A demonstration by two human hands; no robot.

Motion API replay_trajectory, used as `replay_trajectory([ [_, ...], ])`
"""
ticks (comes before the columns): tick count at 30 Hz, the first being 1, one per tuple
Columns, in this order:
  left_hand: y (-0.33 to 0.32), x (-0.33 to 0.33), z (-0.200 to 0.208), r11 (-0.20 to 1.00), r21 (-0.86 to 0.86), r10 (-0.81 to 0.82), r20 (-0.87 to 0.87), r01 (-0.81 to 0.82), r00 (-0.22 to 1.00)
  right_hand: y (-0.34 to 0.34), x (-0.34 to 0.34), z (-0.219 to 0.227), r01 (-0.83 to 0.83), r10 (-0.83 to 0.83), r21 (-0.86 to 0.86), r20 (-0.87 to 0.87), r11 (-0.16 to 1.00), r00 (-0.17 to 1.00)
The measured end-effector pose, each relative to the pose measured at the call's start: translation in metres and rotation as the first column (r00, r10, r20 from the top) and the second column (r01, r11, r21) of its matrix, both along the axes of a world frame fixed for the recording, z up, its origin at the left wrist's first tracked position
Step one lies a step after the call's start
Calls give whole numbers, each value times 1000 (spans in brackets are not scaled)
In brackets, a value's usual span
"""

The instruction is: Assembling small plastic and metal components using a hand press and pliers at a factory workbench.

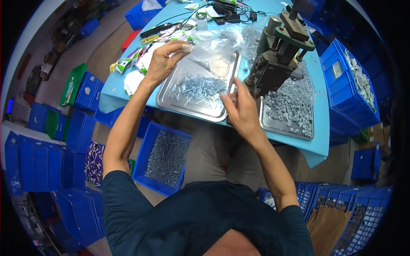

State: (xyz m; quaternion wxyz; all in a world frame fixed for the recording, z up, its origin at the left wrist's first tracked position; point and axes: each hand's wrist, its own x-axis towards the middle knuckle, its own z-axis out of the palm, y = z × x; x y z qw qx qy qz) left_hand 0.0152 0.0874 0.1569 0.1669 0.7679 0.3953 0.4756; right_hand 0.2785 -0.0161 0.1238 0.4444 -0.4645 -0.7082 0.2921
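My left hand (166, 62) is raised over the far left side of a metal tray (171, 103), its fingers pinched on the edge of a clear plastic bag (211, 50). Below the bag, a loose heap of thin silvery metal pins (198, 90) lies in the tray. My right hand (244, 112) hovers by the tray's right rim, close to the press. Its thumb and forefinger are half bent and stand apart, with no held thing visible between them; the other fingers are partly hidden.
A dark hand press (277, 64) stands right of the tray. Beside it, a second tray (285, 130) holds small grey parts (288, 110). Cables (209, 13) and packets lie at the back. A blue bin (145, 170) of small parts stands left of my legs; another blue crate (341, 85) is at right.
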Motion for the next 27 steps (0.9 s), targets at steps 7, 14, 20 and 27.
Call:
replay_trajectory([
  [7, -17, -11, 5, 994, -94, -38, 96, 47, 995, 100, -36, -24, 88, -89, -60, -10, 994, 996],
  [14, -35, -35, 17, 990, -130, 74, 215, -47, 974, 92, -45, 0, 25, -25, -4, -142, 1000, 990],
  [20, -30, -31, 15, 990, -104, 116, 186, -98, 976, 101, -40, 2, 43, -42, 6, -121, 999, 992],
  [27, -5, -50, -24, 893, -388, 3, 511, 228, 859, 93, -48, 29, -24, 12, -28, -374, 999, 927],
])
